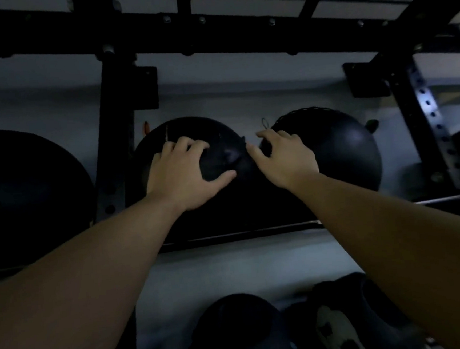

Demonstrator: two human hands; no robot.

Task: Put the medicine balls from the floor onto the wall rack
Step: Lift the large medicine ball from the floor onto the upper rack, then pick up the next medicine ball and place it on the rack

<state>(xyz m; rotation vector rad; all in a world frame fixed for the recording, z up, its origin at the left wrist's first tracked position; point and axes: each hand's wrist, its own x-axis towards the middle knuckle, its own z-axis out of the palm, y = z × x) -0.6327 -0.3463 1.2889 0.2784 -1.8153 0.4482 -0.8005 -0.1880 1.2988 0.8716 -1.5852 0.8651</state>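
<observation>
A black medicine ball (pixel 191 130) sits on the wall rack's lower rail (pixel 242 233), between two black uprights. My left hand (pixel 184 172) lies spread over its front, fingers curled on top and thumb underneath. My right hand (pixel 283 155) holds its right side, with the fingers curled into the gap next to a second black ball (pixel 343 150) on the same rail. A larger black ball (pixel 30 191) rests in the bay to the left. Below, near the floor, lie more dark balls (pixel 237 332) (pixel 379 308).
The scene is very dim. A black upright (pixel 111 129) stands left of the held ball, and a perforated upright (pixel 436 128) stands to the right. A bolted black crossbeam (pixel 210 31) runs overhead. The pale wall (pixel 230 90) is behind the rack.
</observation>
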